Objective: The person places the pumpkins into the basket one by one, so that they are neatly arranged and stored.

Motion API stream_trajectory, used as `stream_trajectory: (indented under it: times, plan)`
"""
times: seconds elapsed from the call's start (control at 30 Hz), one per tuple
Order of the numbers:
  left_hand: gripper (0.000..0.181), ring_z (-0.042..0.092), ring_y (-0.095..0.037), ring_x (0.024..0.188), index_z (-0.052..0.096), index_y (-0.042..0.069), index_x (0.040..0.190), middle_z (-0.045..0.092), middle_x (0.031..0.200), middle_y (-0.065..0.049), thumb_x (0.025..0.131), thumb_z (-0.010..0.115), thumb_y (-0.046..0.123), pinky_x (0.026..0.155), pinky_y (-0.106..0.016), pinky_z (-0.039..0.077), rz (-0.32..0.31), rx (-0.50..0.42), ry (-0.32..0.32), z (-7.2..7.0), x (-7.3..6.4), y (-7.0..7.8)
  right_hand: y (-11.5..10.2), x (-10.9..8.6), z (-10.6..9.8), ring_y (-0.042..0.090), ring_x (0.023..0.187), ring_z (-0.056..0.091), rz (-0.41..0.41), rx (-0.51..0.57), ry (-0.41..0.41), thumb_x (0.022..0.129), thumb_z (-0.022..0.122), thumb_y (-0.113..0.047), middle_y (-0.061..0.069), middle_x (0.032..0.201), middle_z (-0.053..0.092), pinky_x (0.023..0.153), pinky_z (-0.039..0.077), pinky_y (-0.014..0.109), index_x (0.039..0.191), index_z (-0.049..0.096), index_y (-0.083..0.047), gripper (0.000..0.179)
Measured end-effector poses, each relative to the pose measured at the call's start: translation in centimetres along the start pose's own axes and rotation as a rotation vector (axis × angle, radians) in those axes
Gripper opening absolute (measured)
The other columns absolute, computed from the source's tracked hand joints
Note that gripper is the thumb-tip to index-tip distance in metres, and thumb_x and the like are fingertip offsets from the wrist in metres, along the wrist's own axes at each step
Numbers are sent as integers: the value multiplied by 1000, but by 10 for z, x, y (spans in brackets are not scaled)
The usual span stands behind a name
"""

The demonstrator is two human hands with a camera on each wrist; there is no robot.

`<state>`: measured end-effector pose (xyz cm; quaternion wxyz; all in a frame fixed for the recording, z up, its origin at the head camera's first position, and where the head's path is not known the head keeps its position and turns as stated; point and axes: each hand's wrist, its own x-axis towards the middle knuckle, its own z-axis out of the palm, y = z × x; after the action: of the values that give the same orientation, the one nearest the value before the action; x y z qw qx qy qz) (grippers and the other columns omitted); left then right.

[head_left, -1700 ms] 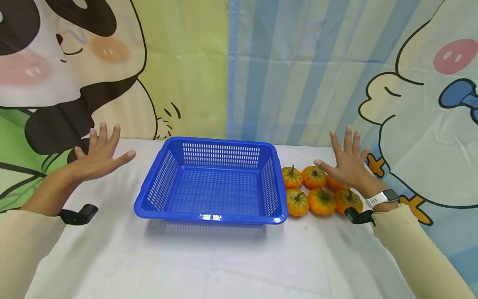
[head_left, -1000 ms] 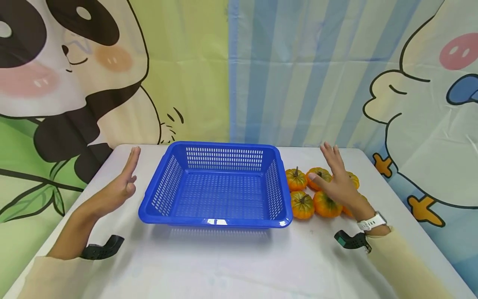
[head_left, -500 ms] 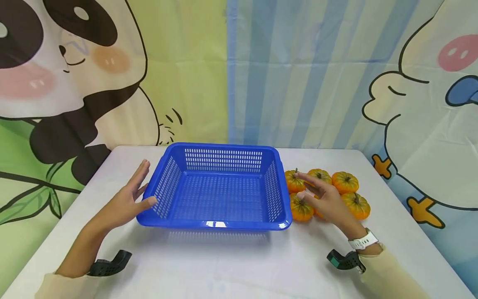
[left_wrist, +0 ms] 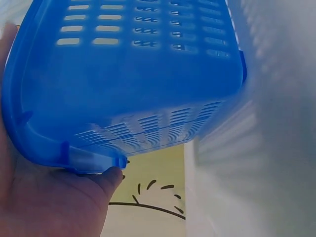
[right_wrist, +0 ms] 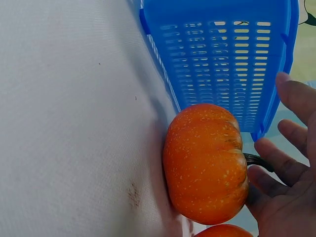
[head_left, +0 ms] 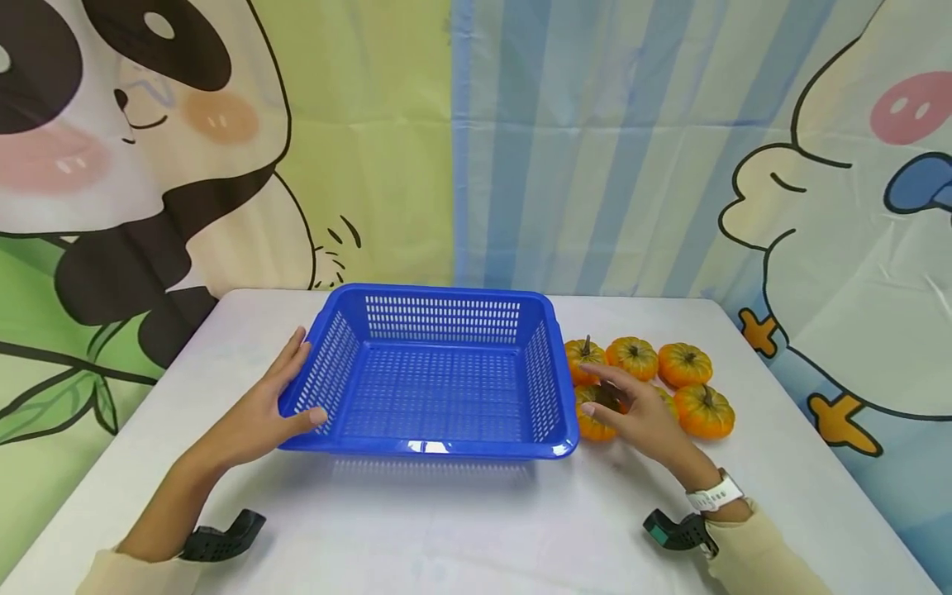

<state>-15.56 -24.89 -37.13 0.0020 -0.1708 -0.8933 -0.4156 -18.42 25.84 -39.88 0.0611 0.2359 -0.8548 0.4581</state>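
Observation:
A blue plastic basket [head_left: 439,392] with slotted sides stands on the white table. My left hand [head_left: 260,413] is at its left front corner, thumb over the rim and fingers along the outside; in the left wrist view a fingertip [left_wrist: 116,177] meets the basket's rim. To the right of the basket sit several small orange pumpkins [head_left: 706,411] in two rows. My right hand [head_left: 647,417] hovers by the front left pumpkin [right_wrist: 205,163], fingers spread and loosely bent near its stem [right_wrist: 257,161]. It holds nothing. Part of the front row is hidden behind this hand.
A cartoon-printed curtain [head_left: 580,140] hangs behind the table [head_left: 416,537]. The front left pumpkin is close to the basket's right side. Black camera mounts [head_left: 223,537] are strapped at the wrists, and a white watch [head_left: 716,493] is on the right one.
Both hands came down and inward from raised, spread positions. The left reached the basket's rim; the right moved left and lower over the front left pumpkin. Basket and pumpkins stayed put.

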Motion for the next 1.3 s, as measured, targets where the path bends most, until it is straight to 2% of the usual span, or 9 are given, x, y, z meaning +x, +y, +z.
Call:
stream_trajectory:
  times: [0.1,0.23,0.37,0.47,0.6,0.83,0.97,1.1,1.3]
  plan:
    - [97,-1,-43,145,7,4,156,-8,163,-6,86,71,30,100,-76,17,-17,39,2,0,-3,0,-1,0,2,32,127,50,-5,-24,-7,90,71,-13,10,139,53,99,44,45,137,56,-7,50]
    - [104,1,-44,145,3,6,156,-9,163,-6,83,74,32,100,-76,19,-31,51,-22,1,-2,-1,1,-2,2,29,128,48,-9,-83,8,89,72,-15,9,139,53,101,42,42,135,57,-8,49]
    - [115,-1,-44,145,-1,9,156,-11,162,-4,77,79,30,101,-75,17,-10,31,-49,1,3,-2,6,-5,0,30,127,49,14,-108,-4,89,72,-16,9,138,54,102,42,30,135,58,-11,48]
    - [123,-3,-43,145,-4,11,156,-13,162,-3,72,83,31,100,-76,18,17,36,-71,-1,5,-2,8,-5,0,31,126,50,9,-68,-26,90,71,-15,10,136,55,101,42,23,134,58,-10,47]
    - [130,-3,-43,145,-6,15,156,-15,162,-2,66,85,34,98,-77,20,26,50,-89,-5,4,-1,8,-3,-1,33,121,53,-2,28,-50,89,71,-10,12,131,58,99,43,25,134,57,-7,47]
    - [129,-2,-43,145,-5,15,156,-13,162,-1,67,86,35,98,-77,19,4,57,-67,-4,-1,0,10,-1,-5,39,123,51,-19,110,-165,87,73,-6,11,138,53,97,44,21,142,49,-7,60]
    - [127,-1,-42,145,-4,14,157,-11,163,-1,68,85,34,100,-76,18,11,52,-44,-1,-3,-2,11,-3,-7,39,130,43,15,110,-243,85,76,-10,7,145,45,105,40,40,147,44,-15,70]
    - [125,0,-40,146,-1,12,157,-8,163,-1,68,85,32,102,-74,18,20,36,-32,2,-2,-4,12,-7,-5,38,136,34,90,33,-268,81,80,-20,4,149,39,106,25,66,148,40,-26,78]
    - [123,1,-39,146,2,12,157,-6,163,0,68,86,30,103,-74,17,24,10,-10,4,-2,-8,18,-10,1,41,133,37,104,-8,-246,80,78,-16,11,144,47,103,25,71,140,51,-20,66]
